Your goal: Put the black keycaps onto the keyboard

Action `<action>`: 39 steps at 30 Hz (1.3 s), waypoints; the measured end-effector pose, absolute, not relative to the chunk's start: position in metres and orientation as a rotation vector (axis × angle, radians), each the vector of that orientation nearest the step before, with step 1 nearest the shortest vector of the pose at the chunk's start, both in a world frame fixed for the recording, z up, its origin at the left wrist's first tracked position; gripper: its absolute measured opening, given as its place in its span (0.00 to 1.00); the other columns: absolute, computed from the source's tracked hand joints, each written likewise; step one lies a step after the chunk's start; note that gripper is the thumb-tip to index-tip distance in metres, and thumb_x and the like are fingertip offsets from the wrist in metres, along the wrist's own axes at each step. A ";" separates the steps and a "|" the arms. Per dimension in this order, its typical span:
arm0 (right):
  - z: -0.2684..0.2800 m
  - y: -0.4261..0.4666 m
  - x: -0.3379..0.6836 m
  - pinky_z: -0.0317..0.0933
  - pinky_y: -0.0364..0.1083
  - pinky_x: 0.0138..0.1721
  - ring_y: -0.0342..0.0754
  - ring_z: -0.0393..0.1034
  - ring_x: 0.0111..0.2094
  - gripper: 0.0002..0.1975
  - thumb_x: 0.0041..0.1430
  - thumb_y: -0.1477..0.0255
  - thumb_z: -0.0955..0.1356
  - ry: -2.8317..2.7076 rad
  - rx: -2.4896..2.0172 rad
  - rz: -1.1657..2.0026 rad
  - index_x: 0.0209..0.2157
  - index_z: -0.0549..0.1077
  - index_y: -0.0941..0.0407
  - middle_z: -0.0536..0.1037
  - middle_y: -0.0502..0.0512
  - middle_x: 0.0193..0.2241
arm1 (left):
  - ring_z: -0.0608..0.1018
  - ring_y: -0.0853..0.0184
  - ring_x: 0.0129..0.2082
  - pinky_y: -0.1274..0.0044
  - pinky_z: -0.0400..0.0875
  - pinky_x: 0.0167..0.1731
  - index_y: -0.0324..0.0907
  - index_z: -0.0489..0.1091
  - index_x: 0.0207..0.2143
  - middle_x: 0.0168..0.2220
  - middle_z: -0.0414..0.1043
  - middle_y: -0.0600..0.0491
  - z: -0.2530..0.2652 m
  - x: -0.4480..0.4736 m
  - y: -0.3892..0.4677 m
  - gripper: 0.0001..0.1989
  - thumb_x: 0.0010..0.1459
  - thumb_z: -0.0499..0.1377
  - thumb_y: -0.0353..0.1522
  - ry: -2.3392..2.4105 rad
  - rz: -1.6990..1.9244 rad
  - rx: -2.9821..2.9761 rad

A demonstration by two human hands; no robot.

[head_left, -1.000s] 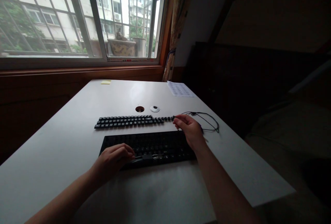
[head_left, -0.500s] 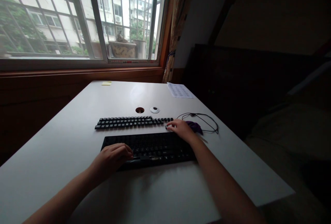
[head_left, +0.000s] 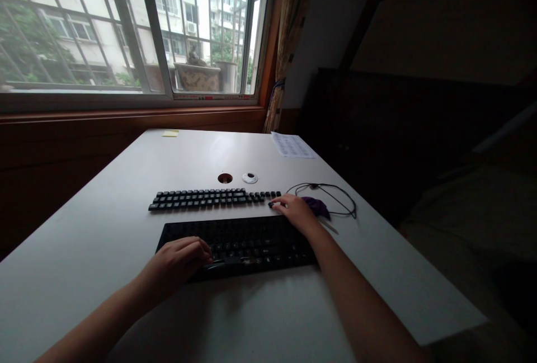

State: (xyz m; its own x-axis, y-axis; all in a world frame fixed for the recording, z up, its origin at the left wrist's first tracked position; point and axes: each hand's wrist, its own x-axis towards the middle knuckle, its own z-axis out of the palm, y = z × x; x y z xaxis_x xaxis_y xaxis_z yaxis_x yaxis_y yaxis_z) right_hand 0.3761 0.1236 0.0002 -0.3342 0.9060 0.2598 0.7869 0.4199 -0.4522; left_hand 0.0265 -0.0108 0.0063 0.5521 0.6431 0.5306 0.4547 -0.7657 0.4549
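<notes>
Right hand [head_left: 297,212] pinches cap [head_left: 271,204] at fingertips, row [head_left: 210,203] just left of them; keep cap square, free fingers straight up; left hand [head_left: 183,254] clamps tool [head_left: 231,260], kind unclear, over keyboard [head_left: 239,233]

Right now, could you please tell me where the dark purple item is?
In the head view, the dark purple item lies right of centre on the table, just beyond the right hand, beside the looped black cable.

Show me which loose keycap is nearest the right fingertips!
The keycap against the fingertips of the right hand; other keycaps sit farther behind or left.
</notes>
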 end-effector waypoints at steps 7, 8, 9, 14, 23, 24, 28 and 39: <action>0.004 0.115 0.378 0.62 0.44 0.42 0.47 0.72 0.36 0.12 0.62 0.69 0.68 -2.214 -1.384 0.230 0.45 0.79 0.53 0.78 0.54 0.35 | 0.77 0.72 0.29 0.83 0.69 0.29 0.41 0.67 0.33 0.31 0.74 0.53 0.004 0.026 -0.012 0.05 0.64 0.56 0.28 0.957 0.966 2.480; 0.004 0.114 0.378 0.62 0.44 0.41 0.47 0.72 0.36 0.11 0.63 0.69 0.68 -2.232 -1.374 0.220 0.45 0.80 0.52 0.78 0.54 0.34 | 0.77 0.72 0.29 0.83 0.69 0.29 0.41 0.66 0.32 0.31 0.74 0.54 0.004 0.026 -0.012 0.06 0.64 0.56 0.28 0.959 0.965 2.480; 0.004 0.112 0.379 0.63 0.44 0.41 0.47 0.72 0.36 0.11 0.63 0.69 0.67 -2.251 -1.370 0.212 0.44 0.80 0.51 0.77 0.53 0.34 | 0.77 0.72 0.29 0.83 0.69 0.29 0.41 0.66 0.32 0.32 0.74 0.54 0.004 0.026 -0.012 0.06 0.64 0.56 0.28 0.958 0.966 2.482; 0.003 0.110 0.378 0.62 0.44 0.45 0.48 0.72 0.40 0.13 0.65 0.68 0.66 -2.346 -1.418 0.157 0.47 0.79 0.50 0.77 0.54 0.37 | 0.76 0.72 0.30 0.82 0.68 0.29 0.41 0.66 0.33 0.32 0.74 0.54 -0.001 0.025 -0.010 0.05 0.64 0.56 0.28 0.970 0.942 2.477; 0.004 0.108 0.367 0.61 0.44 0.47 0.48 0.71 0.44 0.18 0.69 0.66 0.61 -2.394 -1.506 0.048 0.55 0.73 0.51 0.76 0.56 0.43 | 0.76 0.71 0.31 0.82 0.68 0.31 0.42 0.65 0.34 0.33 0.73 0.54 -0.003 0.024 -0.010 0.04 0.64 0.57 0.28 0.965 0.928 2.475; 0.004 0.108 0.366 0.61 0.44 0.47 0.48 0.71 0.43 0.18 0.69 0.66 0.60 -2.397 -1.512 0.043 0.55 0.73 0.51 0.76 0.56 0.43 | 0.76 0.71 0.31 0.82 0.68 0.31 0.41 0.66 0.33 0.32 0.73 0.54 -0.002 0.024 -0.011 0.05 0.64 0.56 0.28 0.963 0.926 2.478; 0.004 0.108 0.365 0.61 0.44 0.44 0.48 0.71 0.43 0.18 0.69 0.64 0.60 -2.412 -1.540 0.027 0.56 0.72 0.50 0.76 0.56 0.43 | 0.76 0.71 0.30 0.82 0.68 0.30 0.41 0.66 0.33 0.32 0.73 0.54 0.001 0.025 -0.011 0.05 0.64 0.57 0.28 0.966 0.923 2.486; 0.004 0.108 0.364 0.60 0.44 0.48 0.49 0.70 0.46 0.19 0.69 0.65 0.60 -2.407 -1.555 0.039 0.57 0.71 0.51 0.76 0.57 0.46 | 0.76 0.71 0.30 0.81 0.68 0.30 0.42 0.66 0.34 0.32 0.73 0.54 -0.001 0.025 -0.010 0.04 0.65 0.56 0.29 0.980 0.916 2.477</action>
State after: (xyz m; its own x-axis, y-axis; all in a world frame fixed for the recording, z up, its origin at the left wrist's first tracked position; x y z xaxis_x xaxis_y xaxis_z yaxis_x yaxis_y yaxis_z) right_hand 0.3640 0.1083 0.0042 -0.3844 0.8980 0.2142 0.8905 0.4218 -0.1704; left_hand 0.0248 -0.0097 -0.0011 0.5581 0.6999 0.4458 0.4922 -0.7117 0.5012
